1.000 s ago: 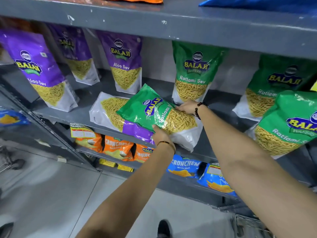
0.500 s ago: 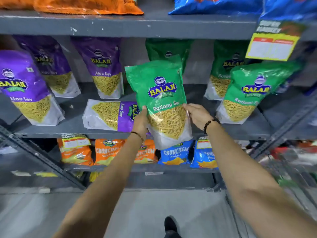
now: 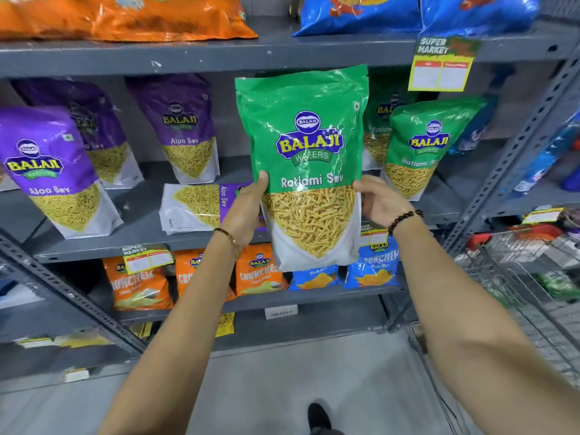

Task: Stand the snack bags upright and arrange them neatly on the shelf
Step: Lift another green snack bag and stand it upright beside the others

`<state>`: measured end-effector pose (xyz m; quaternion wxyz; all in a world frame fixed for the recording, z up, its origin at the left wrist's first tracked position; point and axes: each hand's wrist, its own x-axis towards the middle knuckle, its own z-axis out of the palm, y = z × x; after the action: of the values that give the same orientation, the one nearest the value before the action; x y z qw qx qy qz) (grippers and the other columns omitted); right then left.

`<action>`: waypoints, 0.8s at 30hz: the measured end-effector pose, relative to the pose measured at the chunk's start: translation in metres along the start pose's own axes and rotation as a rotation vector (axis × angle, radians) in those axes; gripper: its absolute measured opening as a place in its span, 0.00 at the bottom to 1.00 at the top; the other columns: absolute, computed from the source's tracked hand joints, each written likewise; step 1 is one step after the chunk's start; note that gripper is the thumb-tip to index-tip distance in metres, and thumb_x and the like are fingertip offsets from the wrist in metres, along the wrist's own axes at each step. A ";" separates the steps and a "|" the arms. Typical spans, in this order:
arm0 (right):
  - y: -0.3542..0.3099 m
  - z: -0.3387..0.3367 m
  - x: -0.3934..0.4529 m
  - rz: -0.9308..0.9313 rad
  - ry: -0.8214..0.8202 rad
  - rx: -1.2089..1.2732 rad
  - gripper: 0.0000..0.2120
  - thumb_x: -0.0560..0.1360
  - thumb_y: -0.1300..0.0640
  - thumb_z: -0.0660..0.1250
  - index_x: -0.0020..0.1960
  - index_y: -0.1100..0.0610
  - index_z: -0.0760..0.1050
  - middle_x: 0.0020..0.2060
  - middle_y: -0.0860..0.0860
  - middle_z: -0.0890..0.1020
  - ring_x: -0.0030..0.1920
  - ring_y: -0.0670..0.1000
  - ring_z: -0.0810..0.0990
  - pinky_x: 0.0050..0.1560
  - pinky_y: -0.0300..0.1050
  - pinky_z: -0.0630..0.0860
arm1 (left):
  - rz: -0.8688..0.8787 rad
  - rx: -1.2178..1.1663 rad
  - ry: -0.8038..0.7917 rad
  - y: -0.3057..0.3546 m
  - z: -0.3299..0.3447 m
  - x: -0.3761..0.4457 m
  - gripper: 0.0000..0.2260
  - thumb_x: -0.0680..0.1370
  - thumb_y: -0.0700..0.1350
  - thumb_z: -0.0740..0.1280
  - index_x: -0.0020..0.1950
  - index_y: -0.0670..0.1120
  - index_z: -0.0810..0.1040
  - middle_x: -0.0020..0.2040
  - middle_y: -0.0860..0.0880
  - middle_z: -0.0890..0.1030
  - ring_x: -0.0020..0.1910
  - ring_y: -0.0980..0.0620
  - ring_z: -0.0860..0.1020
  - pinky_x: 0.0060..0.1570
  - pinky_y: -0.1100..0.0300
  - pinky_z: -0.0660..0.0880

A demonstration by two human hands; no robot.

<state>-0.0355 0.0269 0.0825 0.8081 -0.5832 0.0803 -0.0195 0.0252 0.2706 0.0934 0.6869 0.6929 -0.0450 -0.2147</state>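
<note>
**Green sev bag held upright in front of the middle shelf**

The grey metal shelving filled the scene, its slotted uprights running diagonally at the near left and at the right. On the middle shelf, purple Aloo Sev bags stood toward the left and green Ratlami Sev bags stood at the right, leaving open shelf floor between the two groups. In that gap, one purple bag lay flat on its side, its white bottom edge pointing left, close to the shelf's front lip.

The held green Ratlami Sev bag was upright and clear of the shelf, nearer than the standing bags. Its top edge reached just under the upper shelf's front rail, and its bottom edge hung below the middle shelf's lip, overlapping the orange and blue Crunchem bags on the lower shelf.

The left hand gripped the bag's left edge, thumb on the front. The right hand clasped the right edge, fingers curled behind. A wire trolley stood at the right, and bare floor lay open below.
</note>
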 end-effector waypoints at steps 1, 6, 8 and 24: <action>-0.001 0.001 0.000 -0.002 0.005 -0.002 0.10 0.75 0.67 0.60 0.37 0.57 0.73 0.25 0.45 0.80 0.29 0.44 0.77 0.34 0.38 0.74 | 0.003 0.004 -0.001 0.001 0.000 0.000 0.27 0.78 0.61 0.54 0.71 0.46 0.67 0.72 0.44 0.69 0.71 0.42 0.67 0.71 0.40 0.63; -0.002 -0.003 0.005 -0.002 -0.024 0.002 0.08 0.75 0.67 0.60 0.40 0.58 0.73 0.26 0.46 0.82 0.28 0.42 0.80 0.33 0.35 0.77 | 0.017 -0.026 -0.019 0.002 0.002 0.009 0.23 0.79 0.59 0.54 0.67 0.46 0.72 0.66 0.45 0.76 0.66 0.44 0.73 0.69 0.41 0.67; -0.001 -0.008 0.010 0.003 -0.015 -0.011 0.09 0.75 0.67 0.60 0.40 0.58 0.74 0.27 0.46 0.83 0.29 0.42 0.80 0.33 0.35 0.77 | 0.015 -0.056 -0.054 0.000 0.006 0.019 0.20 0.80 0.57 0.55 0.62 0.46 0.75 0.62 0.44 0.79 0.62 0.44 0.76 0.66 0.40 0.70; 0.011 -0.056 0.121 -0.064 0.242 -0.086 0.09 0.77 0.66 0.60 0.41 0.54 0.72 0.42 0.47 0.78 0.43 0.40 0.78 0.51 0.38 0.74 | 0.147 -0.101 0.095 -0.002 0.042 0.165 0.09 0.80 0.38 0.59 0.54 0.41 0.78 0.41 0.50 0.78 0.38 0.56 0.72 0.39 0.61 0.68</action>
<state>0.0748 -0.0368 0.0417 0.7659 -0.6128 0.1592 -0.1120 0.1587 0.1722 0.0537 0.7363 0.6615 -0.0523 -0.1325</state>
